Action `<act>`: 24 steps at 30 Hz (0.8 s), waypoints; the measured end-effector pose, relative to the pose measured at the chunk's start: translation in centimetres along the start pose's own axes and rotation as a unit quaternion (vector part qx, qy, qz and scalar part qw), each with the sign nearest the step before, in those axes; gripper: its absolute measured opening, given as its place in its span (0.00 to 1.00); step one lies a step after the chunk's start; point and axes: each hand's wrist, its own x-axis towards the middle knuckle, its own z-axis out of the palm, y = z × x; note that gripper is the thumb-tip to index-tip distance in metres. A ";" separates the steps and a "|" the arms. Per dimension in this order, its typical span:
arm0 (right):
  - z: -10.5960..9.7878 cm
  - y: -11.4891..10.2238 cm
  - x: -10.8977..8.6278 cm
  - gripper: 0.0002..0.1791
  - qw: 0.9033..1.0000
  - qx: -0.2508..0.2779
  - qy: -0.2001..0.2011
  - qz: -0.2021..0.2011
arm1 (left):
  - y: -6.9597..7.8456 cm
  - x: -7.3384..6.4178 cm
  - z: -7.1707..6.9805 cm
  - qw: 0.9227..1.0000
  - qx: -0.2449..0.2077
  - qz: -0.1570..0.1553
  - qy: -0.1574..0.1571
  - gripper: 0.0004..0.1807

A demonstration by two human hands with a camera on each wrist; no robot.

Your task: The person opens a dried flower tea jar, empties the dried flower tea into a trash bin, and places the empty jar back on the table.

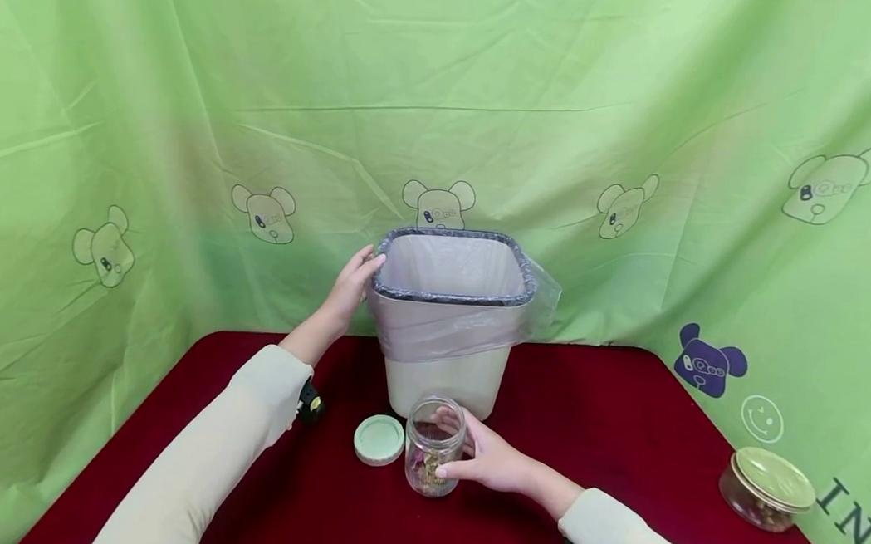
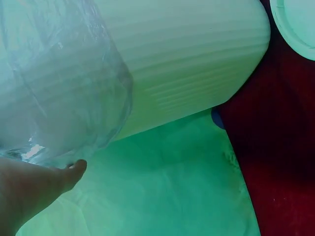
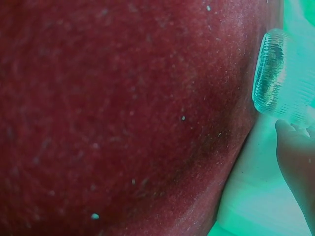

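A cream trash can (image 1: 444,372) stands on the table, lined with a clear bag (image 1: 432,330) folded over its dark rim. My left hand (image 1: 348,287) touches the can's upper left side, fingers at the rim and bag; a digit stretches along the bag in the left wrist view. My right hand (image 1: 495,459) holds a lidless clear jar (image 1: 432,446) in front of the can, thumb on the near side and fingers behind. Dried flower-like pieces (image 1: 427,469) lie low in the jar, which also shows with its ribbed wall (image 3: 273,73) in the right wrist view.
A pale green round lid (image 1: 379,440) lies left of the jar. At the right table edge stands a clear container (image 1: 766,492) with a yellow-green lid and bits inside. The table (image 1: 302,497) has a dark red cloth; green printed curtains (image 1: 447,81) surround it.
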 end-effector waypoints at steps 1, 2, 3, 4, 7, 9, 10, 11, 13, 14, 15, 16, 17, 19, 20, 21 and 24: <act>0.0 0.0 0.0 0.44 1.000 0.001 -0.001 -0.001 | 0.0 0.1 0.1 1.000 -0.006 -0.005 -0.004 0.39; 0.0 0.0 0.0 0.44 1.000 0.002 -0.001 -0.001 | -0.1 0.2 0.1 1.000 -0.013 -0.009 -0.008 0.39; 0.0 0.0 0.0 0.43 1.000 0.002 -0.001 -0.001 | -0.2 0.3 0.2 1.000 -0.025 -0.010 -0.014 0.39; 0.1 0.0 0.0 0.43 1.000 0.003 -0.002 -0.001 | -0.3 0.3 0.2 0.999 -0.037 -0.009 -0.019 0.39; 0.1 0.1 0.0 0.44 1.000 0.006 -0.002 0.000 | -0.7 0.5 0.5 0.997 -0.073 -0.003 -0.035 0.37; 0.1 0.1 0.0 0.45 1.000 0.007 -0.002 0.001 | -1.0 0.7 0.6 0.995 -0.093 0.004 -0.041 0.36; 0.1 0.1 0.0 0.45 1.000 0.007 -0.003 0.001 | -1.1 0.7 0.6 0.994 -0.098 0.007 -0.042 0.35; 0.1 0.0 0.0 0.45 1.000 0.007 -0.003 0.001 | -1.2 0.7 0.7 0.994 -0.104 0.008 -0.042 0.35; 0.1 0.0 0.0 0.45 1.000 0.006 -0.003 0.001 | -1.3 0.7 0.7 0.993 -0.108 0.007 -0.038 0.35; 0.1 0.0 0.0 0.45 1.000 0.006 -0.003 0.001 | -1.3 0.6 0.8 0.993 -0.110 0.007 -0.037 0.35; 0.1 0.0 0.0 0.45 1.000 0.006 -0.003 0.001 | -1.3 0.7 0.8 0.993 -0.113 0.008 -0.037 0.36; 0.1 -0.1 0.0 0.45 1.000 0.006 -0.003 0.000 | -1.3 0.7 0.8 0.993 -0.113 0.008 -0.037 0.36; 0.1 -0.1 0.0 0.45 1.000 0.005 -0.003 0.000 | -1.3 0.7 0.9 0.993 -0.113 0.007 -0.036 0.37; 0.1 -0.1 0.0 0.45 1.000 0.004 -0.003 0.000 | -1.4 0.8 1.0 0.993 -0.115 0.007 -0.035 0.37; 0.1 -0.1 0.0 0.45 1.000 0.004 -0.003 0.000 | -1.5 0.8 1.0 0.993 -0.117 0.008 -0.035 0.38; 0.1 -0.1 0.0 0.45 1.000 0.003 -0.003 -0.001 | -1.5 0.8 1.1 0.992 -0.118 0.009 -0.034 0.38; 0.1 -0.1 -0.1 0.44 1.000 -0.001 -0.004 0.000 | -1.6 0.9 1.2 0.992 -0.121 0.012 -0.031 0.38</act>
